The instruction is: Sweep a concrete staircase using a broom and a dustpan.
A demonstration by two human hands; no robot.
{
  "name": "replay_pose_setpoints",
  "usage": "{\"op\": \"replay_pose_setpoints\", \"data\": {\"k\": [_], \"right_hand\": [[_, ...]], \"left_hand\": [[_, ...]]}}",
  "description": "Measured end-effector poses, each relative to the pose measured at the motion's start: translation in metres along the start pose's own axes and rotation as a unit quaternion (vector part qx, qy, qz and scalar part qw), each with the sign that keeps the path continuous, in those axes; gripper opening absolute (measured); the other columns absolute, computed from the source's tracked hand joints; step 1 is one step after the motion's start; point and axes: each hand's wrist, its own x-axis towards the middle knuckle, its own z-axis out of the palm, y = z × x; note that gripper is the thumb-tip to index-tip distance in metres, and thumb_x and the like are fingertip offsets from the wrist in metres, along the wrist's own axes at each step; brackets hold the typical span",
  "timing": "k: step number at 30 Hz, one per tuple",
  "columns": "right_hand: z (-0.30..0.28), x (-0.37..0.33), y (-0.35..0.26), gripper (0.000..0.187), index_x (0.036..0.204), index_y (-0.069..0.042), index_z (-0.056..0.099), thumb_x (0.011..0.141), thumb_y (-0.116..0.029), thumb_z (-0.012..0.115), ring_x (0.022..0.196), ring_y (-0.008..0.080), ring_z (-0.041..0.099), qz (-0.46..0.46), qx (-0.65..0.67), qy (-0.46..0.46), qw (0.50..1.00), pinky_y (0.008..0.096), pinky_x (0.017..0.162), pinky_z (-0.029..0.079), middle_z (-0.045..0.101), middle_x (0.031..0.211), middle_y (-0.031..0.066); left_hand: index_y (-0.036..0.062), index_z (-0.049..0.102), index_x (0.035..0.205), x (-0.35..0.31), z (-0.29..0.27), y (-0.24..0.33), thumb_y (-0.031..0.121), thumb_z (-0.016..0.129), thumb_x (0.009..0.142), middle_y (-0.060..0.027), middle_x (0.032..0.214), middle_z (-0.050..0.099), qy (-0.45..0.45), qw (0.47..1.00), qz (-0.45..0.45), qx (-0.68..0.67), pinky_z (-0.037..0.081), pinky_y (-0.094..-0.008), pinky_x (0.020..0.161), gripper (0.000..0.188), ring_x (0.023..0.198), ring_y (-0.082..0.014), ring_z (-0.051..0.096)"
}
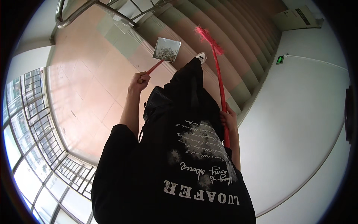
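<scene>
My left hand (pixel 139 81) is closed round the red handle of a dustpan (pixel 158 43). Its square metal pan is held out over the top of the stairs, with grey debris (pixel 166 53) gathered inside. On the other side, my right hand (pixel 228 115) grips the red shaft of a broom (pixel 219 76), whose lower end passes along my right forearm. The broom's frayed pink-red bristles (pixel 209 38) reach out over the steps, apart from the dustpan. Between the two tools shows my white shoe (pixel 201 57), on a step.
Stairs (pixel 231 44) with green and pink bands run downward ahead. A metal handrail (pixel 74 20) borders them at the far left. To the right stands a white wall (pixel 294 123) with a small green sign (pixel 280 59). Barred windows (pixel 41 138) line the landing's left.
</scene>
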Motion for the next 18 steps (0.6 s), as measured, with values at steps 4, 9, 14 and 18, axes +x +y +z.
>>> {"op": "replay_pose_setpoints", "data": {"k": [4,9,14,18], "right_hand": [[-0.003,0.016,0.001,0.06,0.139,-0.013,0.04,0.081,-0.001,0.051,0.045,0.0082,0.039,-0.043,-0.041,-0.011,0.998,0.0189,0.041,0.032,0.052,0.065,0.003],[-0.025,0.054,0.037,0.059,0.137,-0.007,0.041,0.079,0.001,0.051,0.056,0.0132,0.049,-0.213,-0.132,0.007,0.968,0.02,0.051,0.04,0.061,0.082,0.0089],[-0.014,0.025,0.033,0.059,0.136,0.0,0.04,0.077,0.003,0.049,0.081,0.0191,0.059,-0.256,-0.167,0.013,0.952,0.0205,0.071,0.045,0.061,0.109,0.0154],[-0.001,0.019,0.004,0.059,0.135,0.003,0.039,0.077,0.004,0.048,0.097,0.0217,0.061,-0.202,-0.158,-0.018,0.966,0.0208,0.082,0.045,0.057,0.122,0.0181]], "left_hand": [[0.0043,0.048,0.085,-0.009,0.016,0.012,0.0,0.045,0.082,-0.0058,0.06,0.046,-0.019,0.999,0.04,-0.006,0.031,-0.0196,0.037,0.006,0.044,-0.0101,0.04],[0.0044,0.047,0.086,-0.02,0.049,0.025,0.001,0.045,0.083,-0.0057,0.061,0.047,-0.05,0.994,0.095,-0.001,0.03,-0.0189,0.037,0.005,0.044,-0.0097,0.041],[0.0044,0.047,0.088,-0.035,0.061,0.011,0.002,0.046,0.084,-0.0056,0.061,0.047,-0.064,0.988,0.137,-0.004,0.03,-0.0182,0.036,0.005,0.044,-0.0092,0.041],[0.0044,0.047,0.089,-0.042,0.075,-0.004,0.003,0.046,0.084,-0.0055,0.062,0.048,-0.075,0.983,0.164,-0.02,0.029,-0.0177,0.036,0.005,0.043,-0.0088,0.041]]}}
